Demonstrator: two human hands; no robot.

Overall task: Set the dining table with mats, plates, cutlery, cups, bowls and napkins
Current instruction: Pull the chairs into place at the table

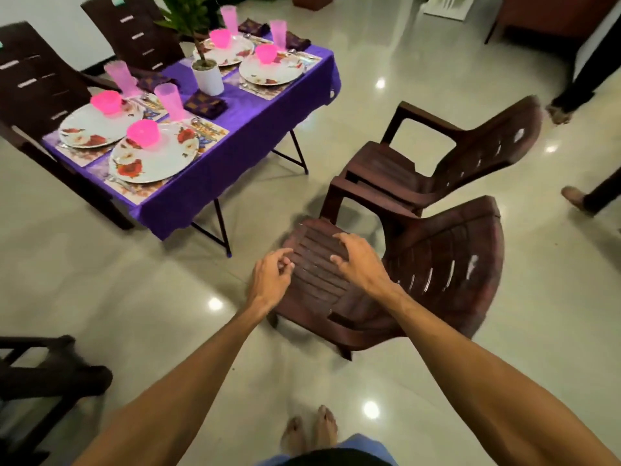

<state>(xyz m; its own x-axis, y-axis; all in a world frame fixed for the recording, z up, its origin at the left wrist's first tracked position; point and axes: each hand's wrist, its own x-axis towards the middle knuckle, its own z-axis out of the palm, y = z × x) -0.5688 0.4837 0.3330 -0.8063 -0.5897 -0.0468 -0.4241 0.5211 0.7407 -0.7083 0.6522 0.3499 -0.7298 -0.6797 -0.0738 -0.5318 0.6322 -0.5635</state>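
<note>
Glossy floor tiles (pixel 168 314) run under two empty hands. The left hand (pixel 270 277) has its fingers (pixel 280 255) loosely curled. The right hand (pixel 358 260) spreads its own over a chair (pixel 437 270) seat, contact unclear, probably reaching to draw it in. The surface (pixel 208 183) stands well apart at upper left and looks fully laid. Four places carry mats (pixel 215 129), plates (pixel 158 156), bowls (pixel 143 132), cups (pixel 171 100), napkins (pixel 205 104) and cutlery (pixel 198 124).
</note>
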